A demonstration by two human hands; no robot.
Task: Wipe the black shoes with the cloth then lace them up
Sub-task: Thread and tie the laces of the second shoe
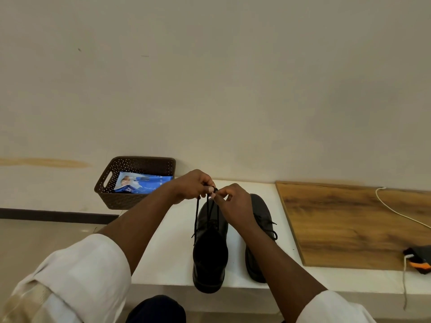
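Black shoes (pixel 211 250) and laces (pixel 197 217), brown perforated basket (pixel 130 199), blue packet (pixel 142 183), possibly printed, wood-grain board (pixel 349 227)

2 black shoes (pixel 210 248), 1 basket (pixel 121 199), 1 wooden board (pixel 349 224), 2 hands (pixel 193 185).

Plain indoor room, probably domestic: bare cream wall (pixel 210 78) beyond the fingers (pixel 211 189), white table (pixel 168 257) beneath them, brown perforated basket (pixel 130 201) to their left, wood-grain board (pixel 349 224) and charging cable (pixel 394 210) to their right.
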